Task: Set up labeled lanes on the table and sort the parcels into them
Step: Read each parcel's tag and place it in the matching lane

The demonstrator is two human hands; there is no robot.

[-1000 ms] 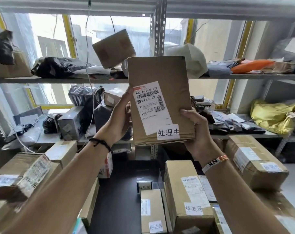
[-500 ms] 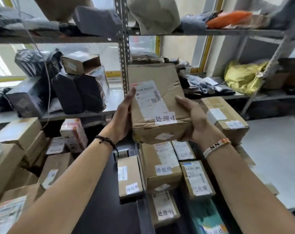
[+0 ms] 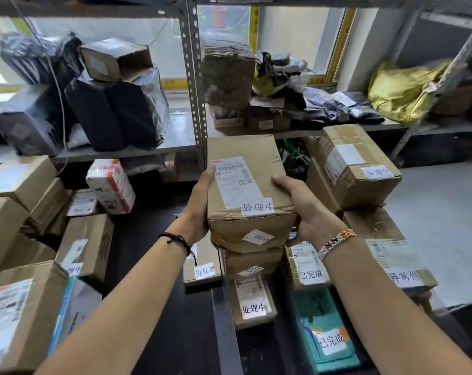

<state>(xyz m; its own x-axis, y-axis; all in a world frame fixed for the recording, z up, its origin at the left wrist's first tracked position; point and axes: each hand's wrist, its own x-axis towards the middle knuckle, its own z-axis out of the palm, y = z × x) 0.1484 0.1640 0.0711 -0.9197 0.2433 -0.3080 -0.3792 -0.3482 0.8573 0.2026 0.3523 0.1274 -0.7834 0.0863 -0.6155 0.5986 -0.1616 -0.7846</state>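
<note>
Left grip (image 3: 201,209): clasps the left side of the brown cardboard box with a white shipping label and a "处理中" sticker (image 3: 256,228), thumb on its top face.
Right grip (image 3: 302,209): clasps the right side, thumb on top, fingers curled under.
Held box: between both grips, label upward.
Under the grips: a second brown cardboard box (image 3: 252,259); contact cannot be told.
Below the left grip: a flat "待处理" parcel (image 3: 202,262) on the black table (image 3: 148,293).
Below the right grip: an "已完成" parcel (image 3: 308,266).

Left hand (image 3: 199,208), right hand (image 3: 305,212), both curled
</note>
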